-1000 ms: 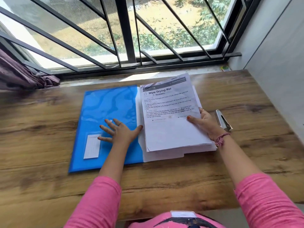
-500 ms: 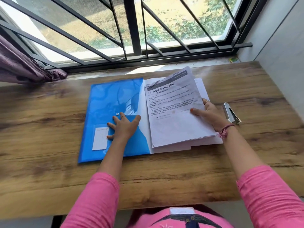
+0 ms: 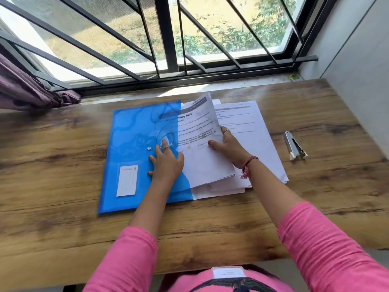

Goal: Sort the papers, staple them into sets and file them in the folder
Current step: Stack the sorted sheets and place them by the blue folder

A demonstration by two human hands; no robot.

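A translucent blue folder [image 3: 134, 133] with a white label and a snap button lies on the wooden desk [image 3: 63, 165]. My left hand [image 3: 166, 163] presses flat on its cover near the right edge. My right hand [image 3: 228, 147] grips a set of printed papers [image 3: 202, 157], thumb on top, with the set's left part slid under the blue cover. A second pile of white papers [image 3: 250, 127] lies under and to the right of that set. A metal stapler [image 3: 293, 146] rests on the desk further right.
A barred window [image 3: 168, 39] runs along the desk's far edge, with a purple curtain [image 3: 25, 91] bunched at the left. A grey wall [image 3: 357, 49] bounds the desk on the right. The desk's front edge is near my body.
My right hand has pushed the top set of papers leftward, partly under the folder's blue cover, exposing the pile beneath. My left hand stays pressed on the cover.
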